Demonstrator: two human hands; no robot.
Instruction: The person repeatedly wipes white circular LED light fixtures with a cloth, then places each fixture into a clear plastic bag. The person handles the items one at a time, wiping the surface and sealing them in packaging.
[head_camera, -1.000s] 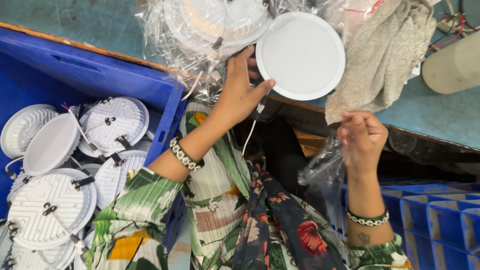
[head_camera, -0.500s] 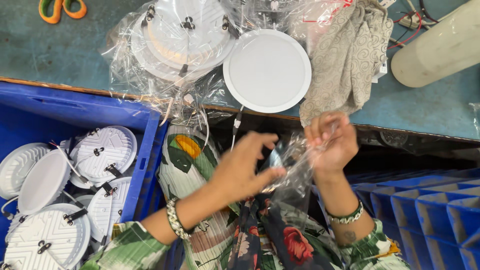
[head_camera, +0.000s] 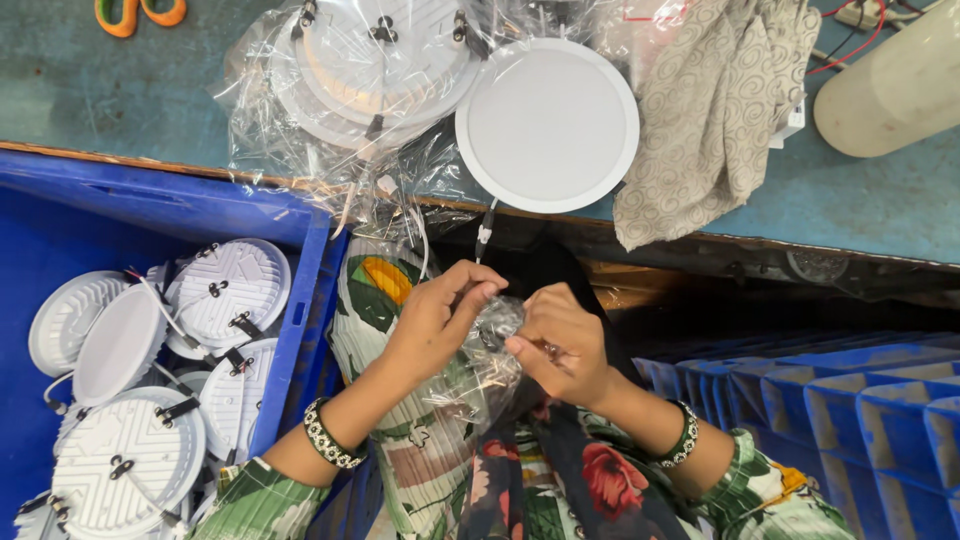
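Both hands have drawn in toward each other since half a second ago, when the right one was raised with the clear film trailing from it; now they meet over the lap, below the edge of the bench (head_camera: 130, 110). The left hand (head_camera: 435, 325) is curled with its fingertips pinched on the crumpled clear plastic bag (head_camera: 480, 365), and the right hand (head_camera: 560, 350) is closed on the same bag from the other side, thumb and forefinger nipping its top. The bag hangs between the two hands and touches both, bunched into a wad at the top with loose film drooping onto the flowered clothing beneath. Taking the bench edge as the mark, the round white light panel (head_camera: 548, 125) lies face-up just above it, with its thin lead (head_camera: 485, 232) dangling over the edge and down toward the hands. Left of that panel sit more panels wrapped in clear film (head_camera: 350, 75), and a patterned cloth (head_camera: 715, 110) drapes over the edge to its right. Below the bench edge on the left, a blue crate (head_camera: 300, 300) holds a heap of white panels lying back-up. The likely trouble, as I judge it, is that the thin film tears if the two pinches pull apart too hard, or stays stuck shut if the grip slides. The dangling lead hangs near enough to snag a finger and drag the panel off the bench edge
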